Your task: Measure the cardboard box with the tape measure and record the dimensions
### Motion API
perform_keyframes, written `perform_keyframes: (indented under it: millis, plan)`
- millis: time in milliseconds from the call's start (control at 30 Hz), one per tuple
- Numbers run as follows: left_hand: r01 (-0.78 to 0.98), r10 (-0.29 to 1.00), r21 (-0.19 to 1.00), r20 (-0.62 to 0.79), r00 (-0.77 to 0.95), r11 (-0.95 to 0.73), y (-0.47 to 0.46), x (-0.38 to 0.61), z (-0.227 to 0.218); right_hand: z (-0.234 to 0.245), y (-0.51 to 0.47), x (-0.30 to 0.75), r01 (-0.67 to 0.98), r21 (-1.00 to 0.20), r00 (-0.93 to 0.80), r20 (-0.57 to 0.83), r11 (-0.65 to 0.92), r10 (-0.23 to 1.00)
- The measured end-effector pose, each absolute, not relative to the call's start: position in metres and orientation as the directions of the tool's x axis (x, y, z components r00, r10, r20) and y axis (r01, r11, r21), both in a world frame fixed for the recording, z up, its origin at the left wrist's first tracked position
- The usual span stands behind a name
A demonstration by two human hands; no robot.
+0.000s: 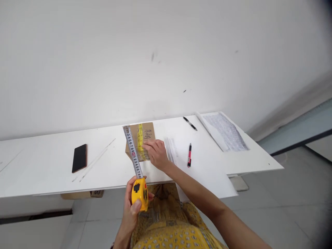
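My left hand (131, 207) is closed around a yellow tape measure (139, 195) in front of the table's near edge. Its silver blade (133, 152) is drawn out and runs away from me, along the left side of a small brown cardboard box (148, 129). Yellow tape and dark handwriting mark the box's top. My right hand (157, 153) rests on the box's right part, index finger stretched out over the yellow strip and the other fingers bent. Whatever may be under those fingers is hidden.
On the white table (109, 173), a dark phone (80, 158) lies at left. To the right are white paper sheets (204, 176), a red-and-black pen (189, 155), a black pen (190, 123) and a densely written sheet (225, 133). A wall (116, 69) stands behind.
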State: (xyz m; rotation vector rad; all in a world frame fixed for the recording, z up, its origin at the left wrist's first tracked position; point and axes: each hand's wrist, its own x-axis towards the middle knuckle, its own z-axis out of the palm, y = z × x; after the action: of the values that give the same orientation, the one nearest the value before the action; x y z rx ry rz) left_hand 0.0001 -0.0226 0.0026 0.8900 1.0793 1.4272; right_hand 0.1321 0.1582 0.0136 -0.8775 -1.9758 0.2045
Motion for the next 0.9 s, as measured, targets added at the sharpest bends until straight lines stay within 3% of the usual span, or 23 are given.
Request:
perform_keyframes:
  millis: [167, 267, 367, 500, 600, 667, 733, 800, 900]
  plan:
    - [-0.058, 0.995, 0.995, -0.078, 0.053, 0.081, -0.022, 0.002, -0.005, 0.033, 0.128, 0.185, 0.168, -0.886, 0.041, 0.445, 0.433, 0.895]
    - [0.166, 0.967, 0.986, -0.028, 0.253, -0.015, -0.014, 0.011, -0.003, 0.045, 0.111, 0.232, -0.004, -0.947, 0.132, 0.319, 0.322, 0.939]
    - [0.262, 0.924, 0.96, -0.009, 0.382, -0.099, 0.0, 0.023, 0.005, 0.045, 0.091, 0.264, -0.059, -0.963, 0.212, 0.245, 0.263, 0.946]
    - [0.244, 0.904, 0.964, -0.01, 0.426, -0.105, 0.021, 0.045, 0.022, 0.033, 0.062, 0.271, 0.12, -0.954, 0.151, 0.291, 0.275, 0.945]
    - [0.218, 0.878, 0.964, 0.028, 0.479, -0.15, 0.037, 0.065, 0.034, 0.021, 0.05, 0.268, 0.31, -0.859, -0.016, 0.425, 0.408, 0.905]
    - [0.206, 0.865, 0.961, 0.057, 0.498, -0.183, 0.05, 0.079, 0.039, 0.012, 0.052, 0.273, 0.376, -0.82, -0.009, 0.462, 0.432, 0.887]
    - [0.221, 0.864, 0.953, 0.072, 0.498, -0.207, 0.065, 0.094, 0.037, 0.002, 0.065, 0.284, 0.431, -0.85, 0.139, 0.393, 0.302, 0.909]
    - [0.27, 0.859, 0.937, 0.056, 0.509, -0.221, 0.08, 0.105, 0.029, -0.009, 0.087, 0.298, 0.487, -0.87, 0.308, 0.253, 0.076, 0.917]
    - [0.371, 0.845, 0.902, -0.014, 0.534, -0.22, 0.096, 0.111, 0.01, -0.023, 0.126, 0.309, 0.642, -0.754, 0.348, 0.124, -0.14, 0.929]
